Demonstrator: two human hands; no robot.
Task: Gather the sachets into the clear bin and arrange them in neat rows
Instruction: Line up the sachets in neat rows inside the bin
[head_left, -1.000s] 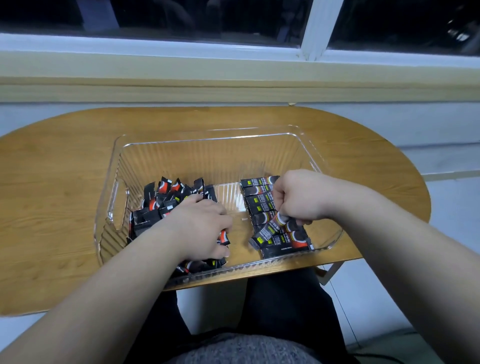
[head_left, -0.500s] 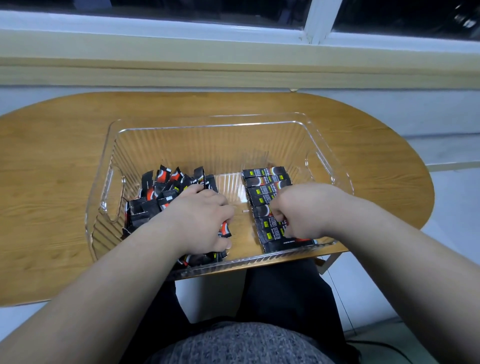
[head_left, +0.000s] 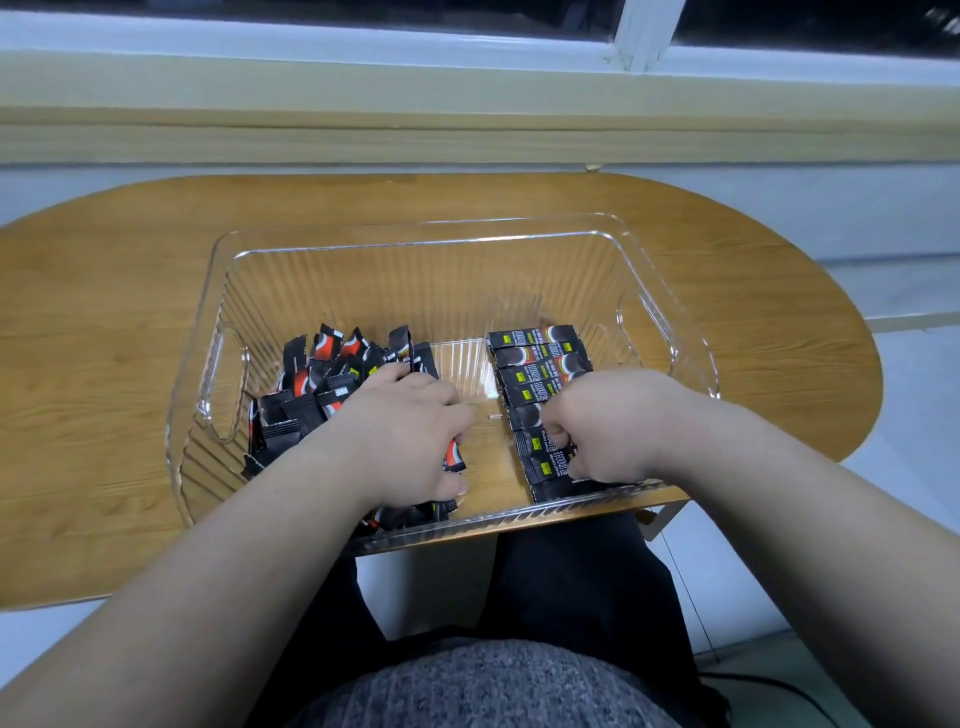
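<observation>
Near-right in the clear bin (head_left: 670, 332), right hand (head_left: 608, 421) pinches its sachet (head_left: 545, 467), now squared into the row (head_left: 540, 364); left hand (head_left: 405, 436) grips the pile (head_left: 311, 384).

Here's the clear bin (head_left: 415, 291), ribbed walls, a handle cut-out at each end, sitting at the near edge of the wooden table (head_left: 104, 364); inside on the left, the loose sachets (head_left: 311, 395) make a jumbled heap, black with red and white, tilted every way; on the right, the neat row (head_left: 540, 358) lies flat, black sachets side by side, running towards the near wall; a bare strip of floor parts the two groups.
</observation>
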